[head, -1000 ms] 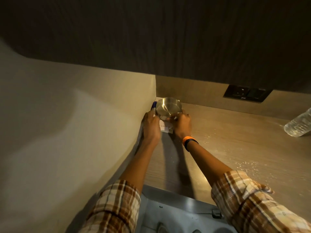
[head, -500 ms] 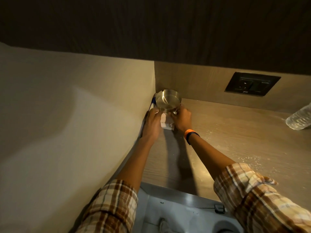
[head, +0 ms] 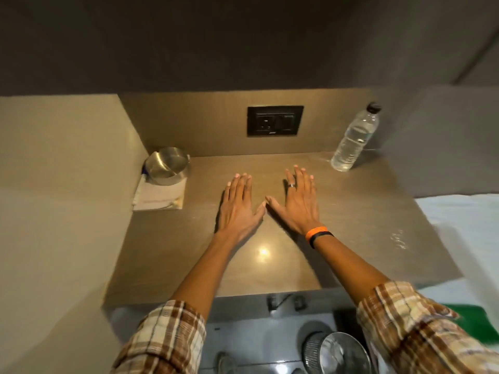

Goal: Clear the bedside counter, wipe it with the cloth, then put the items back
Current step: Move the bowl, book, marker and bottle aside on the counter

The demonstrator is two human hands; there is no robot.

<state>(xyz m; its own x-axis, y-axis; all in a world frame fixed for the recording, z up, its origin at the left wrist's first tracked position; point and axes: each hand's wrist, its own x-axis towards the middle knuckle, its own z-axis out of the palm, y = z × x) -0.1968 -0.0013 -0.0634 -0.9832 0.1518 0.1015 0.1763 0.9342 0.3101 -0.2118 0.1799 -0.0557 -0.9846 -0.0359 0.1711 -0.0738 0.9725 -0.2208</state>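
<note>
The brown bedside counter (head: 351, 225) fills the middle of the view. In its back left corner a round metal ashtray (head: 167, 166) stands on a white notepad (head: 159, 197), with a blue pen tip showing beside the wall. A clear water bottle (head: 355, 139) stands upright at the back right. My left hand (head: 239, 206) and my right hand (head: 298, 201) lie flat on the counter's middle, palms down, fingers spread, thumbs touching. Both hold nothing. No cloth is visible on the counter.
A black socket plate (head: 275, 120) sits in the back wall. A beige wall (head: 67, 211) closes the left side. White bedding (head: 464, 220) lies to the right, a green item (head: 475, 322) below it. A metal bin (head: 343, 352) stands on the floor.
Both hands have let go of the ashtray and notepad in the corner and moved right to lie flat on the counter's middle. The view has swung right, showing the whole counter and bottle.
</note>
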